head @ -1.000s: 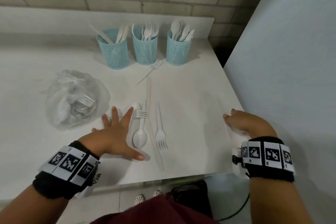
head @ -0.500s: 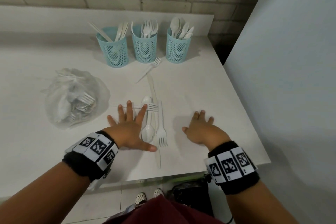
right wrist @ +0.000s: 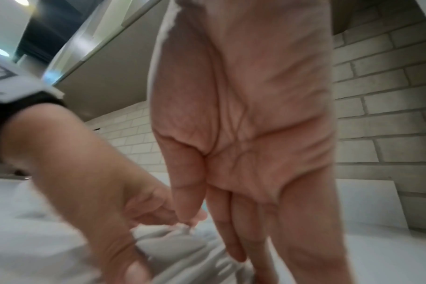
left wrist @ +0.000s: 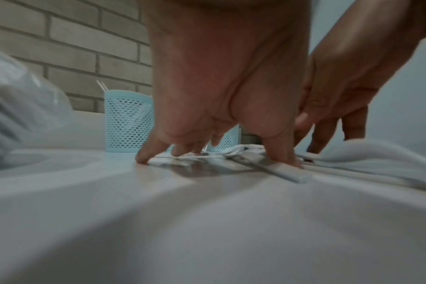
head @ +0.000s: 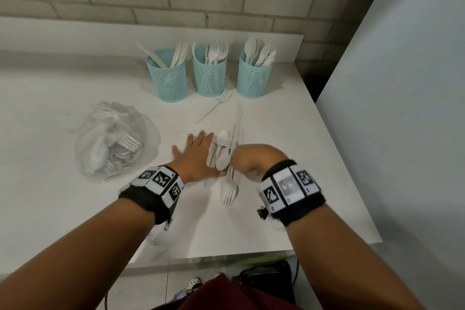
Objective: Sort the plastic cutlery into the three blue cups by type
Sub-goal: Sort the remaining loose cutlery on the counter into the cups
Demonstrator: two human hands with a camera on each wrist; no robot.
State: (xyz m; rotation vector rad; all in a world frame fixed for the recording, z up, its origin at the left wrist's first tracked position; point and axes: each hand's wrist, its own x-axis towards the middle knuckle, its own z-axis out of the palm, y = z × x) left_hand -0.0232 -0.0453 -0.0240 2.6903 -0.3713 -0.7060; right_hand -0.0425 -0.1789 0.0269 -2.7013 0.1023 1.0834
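Note:
Three blue mesh cups stand at the back: the left cup (head: 166, 80) holds knives, the middle cup (head: 209, 75) forks, the right cup (head: 254, 75) spoons. A loose fork (head: 216, 106) lies in front of them. Between my hands lies a small pile: a spoon (head: 222, 156), a long knife (head: 237, 128) and a fork (head: 230, 191). My left hand (head: 198, 151) lies flat with spread fingers, its thumb against the pile (left wrist: 243, 153). My right hand (head: 249, 158) bends down at the pile's right side. Its straight fingers (left wrist: 328, 134) point down at the table; what they touch is hidden.
A clear plastic bag (head: 110, 143) holding more cutlery lies to the left of my left hand. The white table (head: 302, 184) ends close on the right beside a pale wall panel (head: 402, 108). A brick wall rises behind the cups.
My right hand has come in from the table's right edge to the pile and turned its fingers down. The left hand stays flat, and the cutlery lies bunched closer together.

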